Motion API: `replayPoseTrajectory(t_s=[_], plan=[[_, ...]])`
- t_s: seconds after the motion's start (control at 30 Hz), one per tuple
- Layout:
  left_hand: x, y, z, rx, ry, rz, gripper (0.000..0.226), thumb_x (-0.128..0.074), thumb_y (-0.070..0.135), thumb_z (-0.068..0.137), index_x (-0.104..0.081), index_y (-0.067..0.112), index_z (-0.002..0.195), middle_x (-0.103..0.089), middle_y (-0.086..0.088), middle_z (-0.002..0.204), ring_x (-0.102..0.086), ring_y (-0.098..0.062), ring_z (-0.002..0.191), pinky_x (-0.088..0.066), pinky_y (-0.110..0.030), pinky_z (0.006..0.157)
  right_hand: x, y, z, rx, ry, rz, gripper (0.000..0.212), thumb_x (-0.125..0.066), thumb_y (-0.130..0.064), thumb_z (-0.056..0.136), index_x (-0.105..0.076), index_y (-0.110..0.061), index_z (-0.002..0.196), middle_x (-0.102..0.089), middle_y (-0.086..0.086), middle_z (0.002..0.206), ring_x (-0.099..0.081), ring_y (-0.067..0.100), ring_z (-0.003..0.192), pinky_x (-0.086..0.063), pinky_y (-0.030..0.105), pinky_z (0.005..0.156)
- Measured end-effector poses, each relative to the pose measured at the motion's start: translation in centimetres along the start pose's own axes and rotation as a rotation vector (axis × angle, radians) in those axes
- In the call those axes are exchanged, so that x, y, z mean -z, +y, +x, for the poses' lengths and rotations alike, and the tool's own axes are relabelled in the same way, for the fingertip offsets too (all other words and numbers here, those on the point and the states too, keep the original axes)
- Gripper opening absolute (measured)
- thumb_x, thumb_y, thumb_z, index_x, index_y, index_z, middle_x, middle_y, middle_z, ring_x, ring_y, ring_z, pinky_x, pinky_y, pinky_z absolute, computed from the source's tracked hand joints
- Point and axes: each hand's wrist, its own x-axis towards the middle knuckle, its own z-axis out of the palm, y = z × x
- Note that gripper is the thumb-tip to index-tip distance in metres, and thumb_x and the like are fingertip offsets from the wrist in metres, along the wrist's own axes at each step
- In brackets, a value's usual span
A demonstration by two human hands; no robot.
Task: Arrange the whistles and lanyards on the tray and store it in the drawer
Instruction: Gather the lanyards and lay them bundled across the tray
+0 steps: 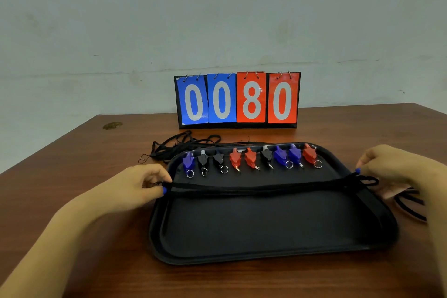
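While nine whistles (251, 159) already sat in a row along the far edge of the black tray (266, 247), a bundled black lanyard (261, 187) was stretched left to right across the tray's middle. Left hand (147, 182) pinched its left end at the tray's left rim; right hand (389, 164) pinched the knotted right end at the right rim. Both hands were curled on the cord, not spread. More lanyards (179, 146) lay tangled on the table (72, 176) just beyond the tray's far-left corner, in front of a flip scoreboard (238, 99) reading 0080. Drawer not in view. Likely step: laying this lanyard flat. To do it well, keep it taut and parallel to the whistle row, lower both ends together, stay clear of the rings, and leave the near half free for the rest.
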Motion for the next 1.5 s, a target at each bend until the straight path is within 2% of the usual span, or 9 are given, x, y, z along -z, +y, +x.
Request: replayPoseTrajectory(t_s=[0.2, 0.33, 0.5, 0.7, 1.03, 1.2, 1.27, 1.4, 1.5], plan=[[0.1, 0.0, 0.3, -0.128, 0.199, 0.052, 0.017, -0.057, 0.047, 0.082, -0.049, 0.048, 0.096, -0.054, 0.008, 0.086, -0.047, -0.006, 0.075, -0.033, -0.015, 0.062, 0.4, -0.2, 0.1, 0.112, 0.032, 0.022, 0.008, -0.057, -0.021, 0.090, -0.061, -0.019, 0.084, -0.058, 0.008, 0.101, -0.056, 0.026, 0.085, -0.049, 0.029, 0.056], [-0.2, -0.5, 0.4, -0.159, 0.097, 0.187, 0.062, -0.043, 0.089, 0.047, -0.046, 0.057, 0.100, -0.036, 0.035, 0.116, -0.027, -0.001, 0.103, -0.027, -0.018, 0.083, 0.4, 0.0, 0.0, 0.125, -0.148, -0.061, 0.016, -0.070, -0.021, 0.080, -0.060, -0.024, 0.092, -0.060, 0.000, 0.100, -0.060, 0.021, 0.088, -0.049, 0.029, 0.058], [-0.8, -0.1, 0.7, -0.142, 0.127, 0.256, 0.040, -0.063, 0.044, 0.080, -0.035, 0.058, 0.105, -0.033, 0.026, 0.123, -0.025, -0.009, 0.112, -0.024, -0.024, 0.090, 0.3, 0.1, 0.0, 0.141, -0.184, -0.109, 0.023, -0.070, -0.006, 0.079, -0.058, -0.023, 0.088, -0.056, -0.005, 0.091, -0.059, 0.020, 0.076, -0.046, 0.026, 0.056], [-0.7, -0.4, 1.0, -0.172, 0.192, 0.267, 0.018, -0.064, 0.036, 0.081, -0.054, 0.050, 0.083, -0.052, 0.021, 0.094, -0.041, -0.005, 0.094, -0.039, -0.031, 0.087, 0.1, -0.2, 0.2, 0.109, -0.106, -0.132, 0.013, -0.062, -0.001, 0.085, -0.063, -0.014, 0.084, -0.063, 0.009, 0.081, -0.056, 0.019, 0.064, -0.044, 0.026, 0.051], [-1.0, -0.5, 0.9, -0.202, 0.180, 0.250, 0.016, -0.064, 0.033, 0.082, -0.058, 0.047, 0.077, -0.052, 0.018, 0.089, -0.043, -0.003, 0.088, -0.040, -0.020, 0.077, -0.1, -0.2, 0.4, 0.122, -0.069, -0.107, 0.006, -0.063, -0.011, 0.085, -0.062, -0.017, 0.085, -0.065, 0.011, 0.086, -0.055, 0.019, 0.067, -0.045, 0.026, 0.053], [-1.1, -0.2, 0.7, -0.235, 0.213, 0.348, 0.028, -0.067, 0.054, 0.071, -0.045, 0.067, 0.084, -0.039, 0.031, 0.101, -0.034, -0.005, 0.097, -0.034, -0.028, 0.083, -0.5, -0.6, 0.7, 0.261, 0.200, 0.053, 0.025, -0.056, -0.039, 0.088, -0.059, -0.017, 0.099, -0.056, -0.001, 0.096, -0.052, 0.019, 0.092, -0.042, 0.031, 0.078], [-1.3, -0.1, 0.7, -0.279, 0.268, 0.370, 0.030, -0.050, 0.069, 0.063, -0.038, 0.077, 0.088, -0.038, 0.034, 0.105, -0.030, -0.003, 0.104, -0.032, -0.032, 0.086, -0.6, -0.2, 1.1, 0.229, 0.345, 0.093, 0.027, -0.051, -0.039, 0.091, -0.058, -0.017, 0.103, -0.055, 0.001, 0.098, -0.050, 0.019, 0.090, -0.040, 0.032, 0.081], [-2.6, 0.6, 0.7, -0.399, 0.375, 0.391, 0.030, -0.043, 0.060, 0.067, -0.050, 0.061, 0.096, -0.045, 0.041, 0.100, -0.034, 0.005, 0.102, -0.029, -0.032, 0.082, -0.3, 1.1, 2.0, 0.049, 0.491, 0.011, 0.020, -0.051, -0.037, 0.091, -0.056, -0.023, 0.105, -0.060, 0.006, 0.116, -0.054, 0.028, 0.105, -0.043, 0.042, 0.094], [-3.3, 1.5, 0.7, -0.481, 0.405, 0.359, 0.030, -0.045, 0.055, 0.070, -0.054, 0.050, 0.098, -0.043, 0.042, 0.109, -0.036, 0.009, 0.099, -0.029, -0.023, 0.080, -0.5, 1.9, 2.1, -0.190, 0.499, -0.131, 0.044, -0.051, -0.035, 0.089, -0.045, -0.014, 0.128, -0.043, 0.018, 0.136, -0.037, 0.036, 0.126, -0.029, 0.048, 0.104]])
